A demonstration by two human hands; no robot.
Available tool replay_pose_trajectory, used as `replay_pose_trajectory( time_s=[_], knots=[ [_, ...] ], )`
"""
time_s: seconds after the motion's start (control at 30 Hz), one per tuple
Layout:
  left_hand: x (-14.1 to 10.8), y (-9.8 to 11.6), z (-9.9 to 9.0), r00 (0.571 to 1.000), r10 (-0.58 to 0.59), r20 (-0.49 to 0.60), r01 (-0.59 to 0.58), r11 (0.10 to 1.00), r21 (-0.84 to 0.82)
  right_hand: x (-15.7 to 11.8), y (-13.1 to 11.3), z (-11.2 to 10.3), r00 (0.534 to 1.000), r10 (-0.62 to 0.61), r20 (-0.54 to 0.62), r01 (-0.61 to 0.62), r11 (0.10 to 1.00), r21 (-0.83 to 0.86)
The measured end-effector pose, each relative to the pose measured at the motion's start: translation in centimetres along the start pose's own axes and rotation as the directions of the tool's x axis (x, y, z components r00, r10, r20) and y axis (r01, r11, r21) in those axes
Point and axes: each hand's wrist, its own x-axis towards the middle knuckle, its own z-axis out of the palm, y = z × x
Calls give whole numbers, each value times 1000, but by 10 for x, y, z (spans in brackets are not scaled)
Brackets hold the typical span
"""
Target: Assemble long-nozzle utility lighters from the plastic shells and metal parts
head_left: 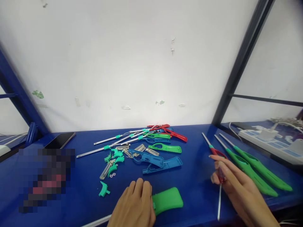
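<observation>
Near the front edge my left hand is closed round a long-necked lighter, its green handle sticking out to the right and its metal tube to the lower left. My right hand grips a screwdriver by its reddish handle, the metal shaft pointing down. Beyond my left hand lie blue handle shells, a green shell, teal triggers and clear fuel tanks. Beside my right hand rest a red lighter and two green lighters.
Metal lighter tubes and red shells are heaped towards the wall. A phone lies at the left, behind a blurred-out object. On the right is a white power strip beside a dark upright post.
</observation>
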Motion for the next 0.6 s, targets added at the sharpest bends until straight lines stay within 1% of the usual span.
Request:
replay_pose_trajectory(
  time_s=[0.07, 0.17, 0.3, 0.43, 0.5, 0.6],
  knots=[
    [3, -3, 3, 999, 26, -25, -25, 999, 28, 0, 2, 0, 1000, -9, 27, 9, 1000, -21],
    [8, -7, 6, 998, 64, -19, -64, 997, 31, -1, 4, -1, 999, 2, 42, 1, 997, -76],
    [9, -12, 1, 995, 94, -15, -94, 995, 18, -1, 6, -6, 997, 13, 78, 0, 988, -156],
    [3, -14, -7, 988, 148, -38, -148, 989, 8, -1, 10, -9, 995, 4, 104, 16, 981, -195],
    [-3, -12, -9, 984, 174, -48, -175, 984, -31, -1, 9, -9, 994, 0, 107, 24, 975, -219],
    [-11, -10, -11, 984, 158, -83, -167, 979, -116, -2, 6, -6, 994, -13, 112, 42, 965, -259]
  ],
)
